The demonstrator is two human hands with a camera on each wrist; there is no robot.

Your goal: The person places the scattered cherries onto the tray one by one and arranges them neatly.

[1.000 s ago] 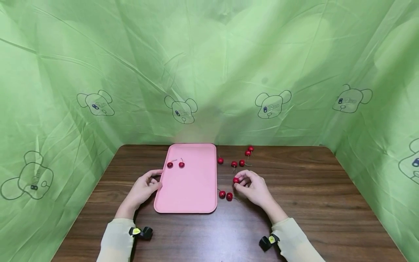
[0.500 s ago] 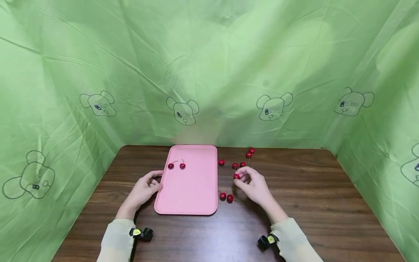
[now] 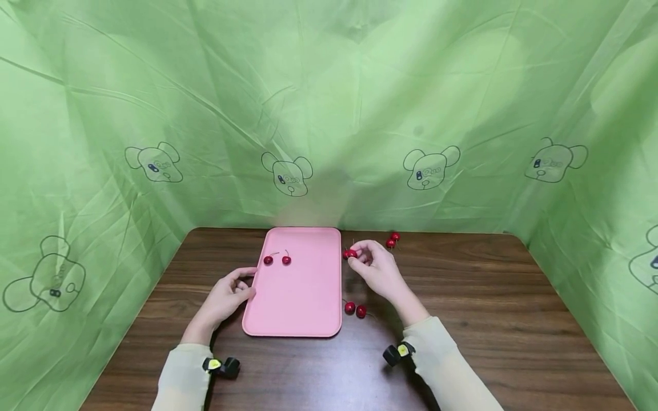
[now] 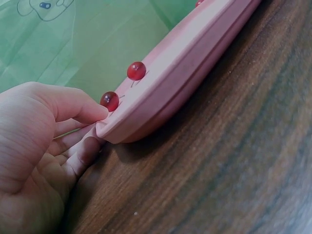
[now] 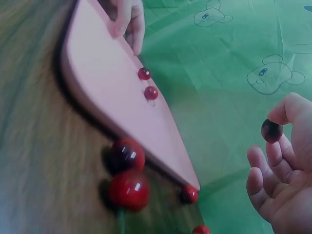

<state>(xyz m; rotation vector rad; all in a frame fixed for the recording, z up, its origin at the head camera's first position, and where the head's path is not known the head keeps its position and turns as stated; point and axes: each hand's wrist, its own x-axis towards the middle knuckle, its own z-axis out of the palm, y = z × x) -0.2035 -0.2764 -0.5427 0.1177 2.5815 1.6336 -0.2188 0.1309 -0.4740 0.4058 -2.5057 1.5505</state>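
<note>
A pink tray lies on the table, with two red cherries, one a left cherry and one a right cherry, towards its far left. My left hand holds the tray's left rim between thumb and fingers. Beyond the tray's right side, my right hand pinches a cherry between thumb and index finger, its other fingers loosely bent. In the head view this held cherry overlaps another cherry lying by the tray's far right corner.
Two cherries, one of them a round red cherry, sit off the tray's near right side. Farther back, behind my right hand, lies another pair, including a small cherry. Green cloth surrounds the wooden table.
My right hand has lifted its cherry and carried it leftward and away from me, towards the tray's right edge. My left hand stays at the rim.
</note>
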